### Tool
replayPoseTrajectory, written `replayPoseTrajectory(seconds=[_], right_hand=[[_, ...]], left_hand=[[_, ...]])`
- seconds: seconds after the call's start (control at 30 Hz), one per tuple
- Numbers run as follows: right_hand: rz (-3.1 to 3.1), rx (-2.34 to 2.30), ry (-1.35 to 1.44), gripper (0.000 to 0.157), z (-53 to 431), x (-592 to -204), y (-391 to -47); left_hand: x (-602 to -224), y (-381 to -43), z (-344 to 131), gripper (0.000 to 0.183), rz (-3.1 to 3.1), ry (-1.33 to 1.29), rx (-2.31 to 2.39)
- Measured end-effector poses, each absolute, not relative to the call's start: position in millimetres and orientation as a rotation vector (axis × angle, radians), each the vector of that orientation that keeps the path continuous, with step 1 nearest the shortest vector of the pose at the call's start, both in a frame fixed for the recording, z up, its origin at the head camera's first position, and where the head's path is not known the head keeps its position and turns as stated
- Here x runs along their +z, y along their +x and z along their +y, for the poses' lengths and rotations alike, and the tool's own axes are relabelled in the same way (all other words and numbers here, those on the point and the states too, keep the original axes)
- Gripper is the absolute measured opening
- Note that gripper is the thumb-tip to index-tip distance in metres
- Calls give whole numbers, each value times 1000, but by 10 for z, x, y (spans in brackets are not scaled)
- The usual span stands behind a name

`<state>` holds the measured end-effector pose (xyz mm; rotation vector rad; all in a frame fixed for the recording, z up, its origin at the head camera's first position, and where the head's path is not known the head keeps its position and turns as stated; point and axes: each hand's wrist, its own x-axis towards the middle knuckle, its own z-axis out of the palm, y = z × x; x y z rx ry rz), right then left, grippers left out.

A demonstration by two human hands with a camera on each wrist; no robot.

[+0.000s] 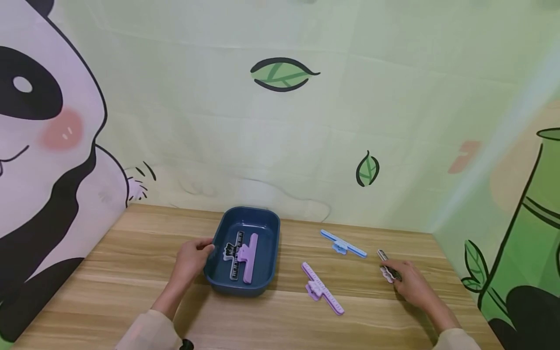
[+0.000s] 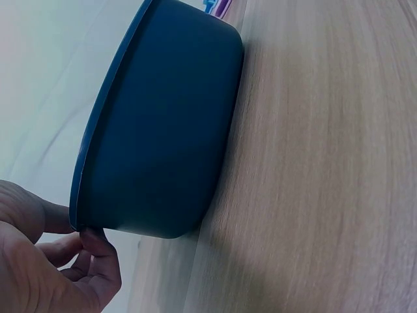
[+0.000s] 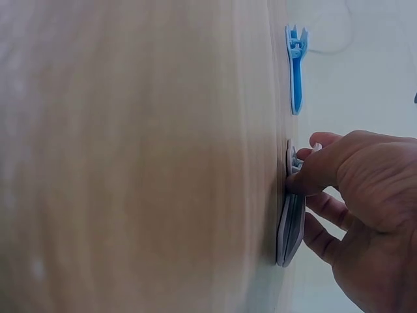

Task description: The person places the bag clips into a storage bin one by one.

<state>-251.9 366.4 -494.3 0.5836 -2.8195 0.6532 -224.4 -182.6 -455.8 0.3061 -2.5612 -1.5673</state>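
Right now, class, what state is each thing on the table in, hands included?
Tub: upright, two clips inside
Black clip in tub: lying, untouched
Purple clip in tub: lying, untouched
Blue clip: on table, untouched
Purple clip on table: untouched
Black clip outside tub: pinched
Left hand: pinching the tub's rim
Right hand: pinching that black clip

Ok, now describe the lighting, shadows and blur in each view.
Head: a pale streak slants across the backdrop at right; a soft shadow lies beside the left forearm. Left wrist: the blue bin shows a dim outer side. Right wrist: the table looks blurred, the right hand clearer.
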Motion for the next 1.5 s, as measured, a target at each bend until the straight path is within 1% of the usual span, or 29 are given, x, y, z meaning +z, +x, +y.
replayPoseTrajectory(seconds=[0.3,0.73,1.0,1.33,1.5], right_hand=[[-2820,666,590,54,3638,-4929,-2530],[-2749,710,655,51,3681,-4922,-2568],[-2822,818,514,51,3697,-4883,-2503],[-2811,1073,360,48,3726,-4816,-2476],[-2817,1155,284,52,3758,-4727,-2473]], left_hand=[[-4561,-2261,-1834,30,-2585,327,-1552],[-4533,-2261,-1816,31,-2582,326,-1552],[-4532,-2244,-1813,30,-2579,329,-1548],[-4543,-2252,-1818,30,-2584,334,-1555],[-4543,-2251,-1819,29,-2580,323,-1547]])
